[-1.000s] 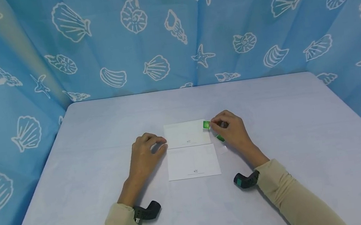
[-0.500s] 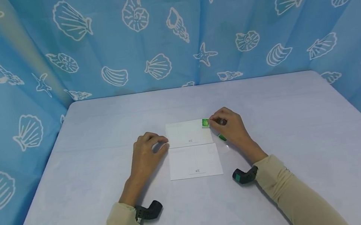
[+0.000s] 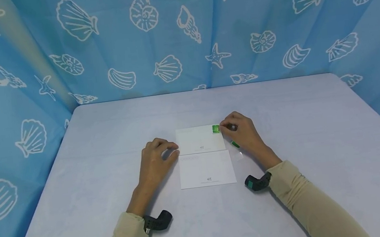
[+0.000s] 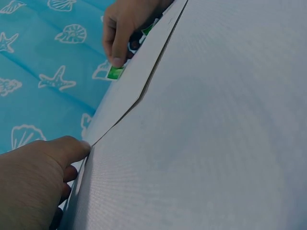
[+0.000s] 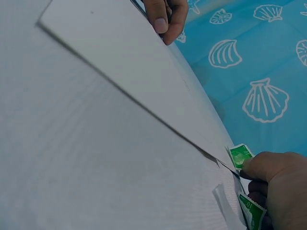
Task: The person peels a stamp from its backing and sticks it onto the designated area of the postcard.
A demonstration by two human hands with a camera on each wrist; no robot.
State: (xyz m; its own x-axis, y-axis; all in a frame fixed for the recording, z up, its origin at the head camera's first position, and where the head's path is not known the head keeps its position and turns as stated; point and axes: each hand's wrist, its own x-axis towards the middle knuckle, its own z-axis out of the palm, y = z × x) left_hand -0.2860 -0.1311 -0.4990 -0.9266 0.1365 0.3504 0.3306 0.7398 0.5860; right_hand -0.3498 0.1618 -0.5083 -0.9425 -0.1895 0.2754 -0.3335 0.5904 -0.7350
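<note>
Two white rectangles of paper, envelopes or cards, lie with long edges meeting: a far one (image 3: 197,139) and a near one (image 3: 205,170), each with small print along the bottom. My right hand (image 3: 243,131) pinches a green postage stamp (image 3: 216,129) at the far paper's upper right corner; in the right wrist view my thumb covers part of this stamp (image 5: 240,155). A second green stamp (image 5: 252,211), marked 10, shows below that hand. My left hand (image 3: 155,158) rests thumb and forefinger tips at the papers' left edge, near the seam.
A clear strip (image 5: 225,206) lies on the white-covered table (image 3: 206,223), right of the papers. Behind the table hangs a blue curtain (image 3: 123,35) with white shells. A black wrist camera (image 3: 158,220) sits on the left wrist, another (image 3: 257,182) on the right.
My right hand has moved the stamp slightly left and up; its tilt is gone and it now sits squarely on the far paper's corner. The left hand stays at the edge.
</note>
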